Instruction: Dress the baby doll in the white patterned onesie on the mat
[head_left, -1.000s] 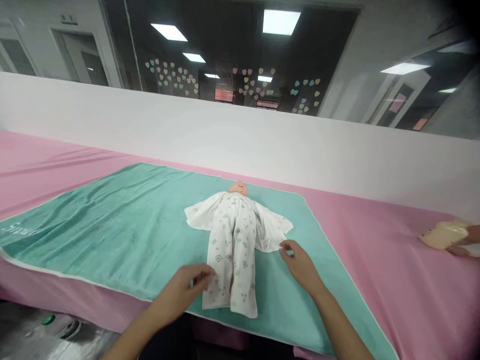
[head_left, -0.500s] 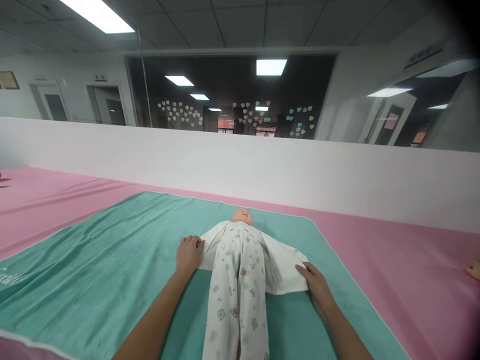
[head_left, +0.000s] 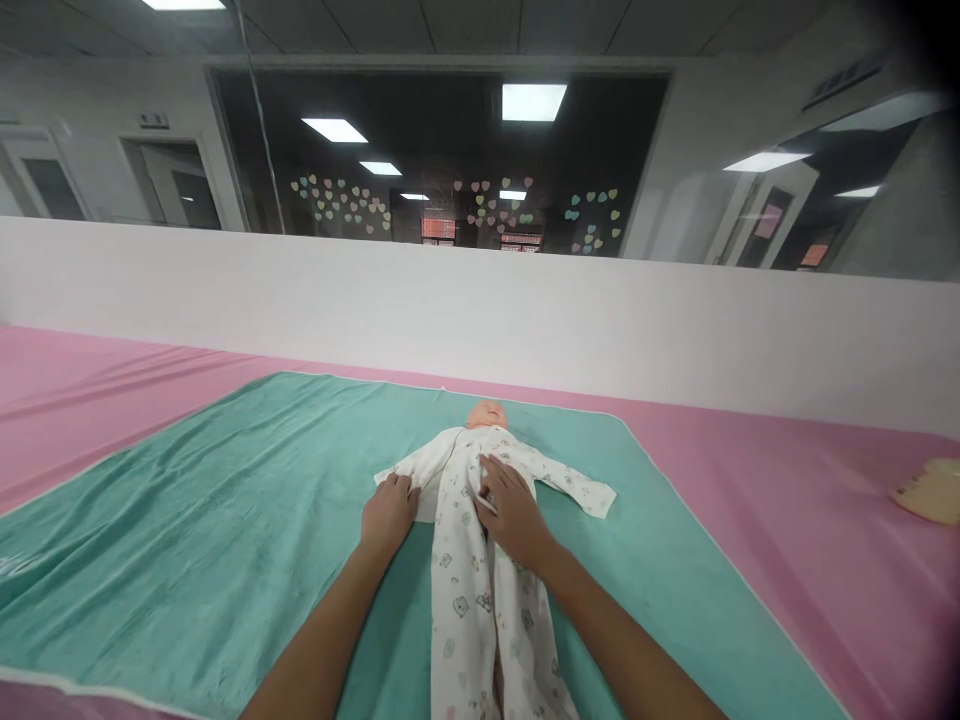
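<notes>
A baby doll [head_left: 487, 414] lies on its back, its head toward the white wall. A white baby romper [head_left: 459, 590] with small animal prints covers its body, the long legs running toward me. My left hand [head_left: 388, 514] has its fingers curled on the open side panel, just below the left sleeve. My right hand [head_left: 516, 512] is over the doll's chest, fingers bent around the cloth of the other front panel. Cloth under the right fingers is partly hidden. The right-side sleeve [head_left: 577, 484] lies stretched outward, touched by neither hand.
Under the doll is a green towel [head_left: 247, 520] with a white edge and some wrinkles. It lies on a pink sheet [head_left: 757, 500]. A low white wall [head_left: 420, 315] with glass above stands behind. A pale yellowish object [head_left: 932, 490] rests at the far right.
My right hand has moved left from the spread-out right panel to the chest, bringing that panel inward and uncovering the sleeve. My left hand stays on the left panel.
</notes>
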